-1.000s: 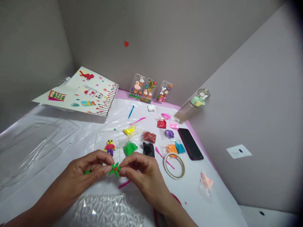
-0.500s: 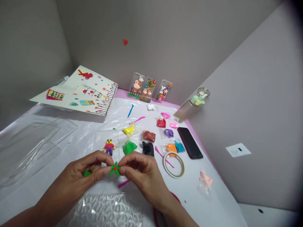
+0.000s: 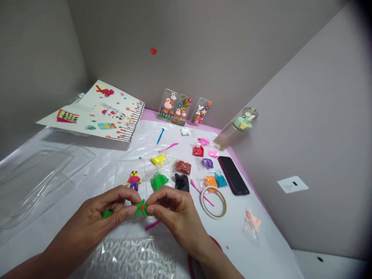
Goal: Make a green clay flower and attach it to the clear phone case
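Observation:
A small green clay star with a red centre is pinched between the fingertips of both my hands, just above the table's near edge. My left hand also keeps a lump of green clay tucked under its fingers. My right hand grips the star from the right side. Behind the star lies a clear phone case bearing a little clay figure in red and purple.
Bags of clay in yellow, green, brown, black, red, purple, orange and teal lie ahead. A tape roll, dark phone, bottle, decorated cases, craft paper and clear plastic trays surround them.
Both hands with the green star have stayed nearly in place; the view has shifted slightly. The fingers keep working the star.

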`<action>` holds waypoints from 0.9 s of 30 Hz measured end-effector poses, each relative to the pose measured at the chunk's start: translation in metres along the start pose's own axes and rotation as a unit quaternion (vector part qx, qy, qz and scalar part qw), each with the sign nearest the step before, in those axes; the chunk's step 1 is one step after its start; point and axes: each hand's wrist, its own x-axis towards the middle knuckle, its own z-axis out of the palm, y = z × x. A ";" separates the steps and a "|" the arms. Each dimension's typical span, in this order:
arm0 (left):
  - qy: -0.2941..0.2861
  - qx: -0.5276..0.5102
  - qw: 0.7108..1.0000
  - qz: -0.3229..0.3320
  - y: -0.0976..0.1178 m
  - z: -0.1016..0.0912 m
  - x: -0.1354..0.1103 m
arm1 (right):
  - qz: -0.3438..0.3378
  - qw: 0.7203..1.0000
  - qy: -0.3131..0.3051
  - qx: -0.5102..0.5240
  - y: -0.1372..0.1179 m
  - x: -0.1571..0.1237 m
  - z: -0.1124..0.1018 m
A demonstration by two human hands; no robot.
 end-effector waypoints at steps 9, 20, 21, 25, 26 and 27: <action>-0.031 0.015 0.999 -0.007 0.002 0.000 0.000 | 0.002 0.999 -0.005 0.035 -0.001 0.002 -0.004; -0.001 -0.005 1.000 -0.008 0.001 0.010 -0.003 | 0.059 0.996 -0.035 0.062 -0.002 0.005 -0.004; -0.018 -0.007 1.000 -0.012 0.000 0.009 -0.002 | 0.060 0.995 -0.030 0.072 -0.002 0.005 -0.004; -0.069 -0.015 0.997 -0.020 -0.003 0.005 0.001 | 0.056 0.994 -0.013 0.090 0.000 0.007 -0.005; -0.075 -0.016 0.997 -0.020 -0.004 0.005 0.001 | 0.056 0.994 -0.014 0.093 0.000 0.007 -0.006; -0.080 -0.018 0.996 -0.018 -0.004 0.005 0.001 | 0.057 0.994 -0.017 0.093 0.000 0.006 -0.006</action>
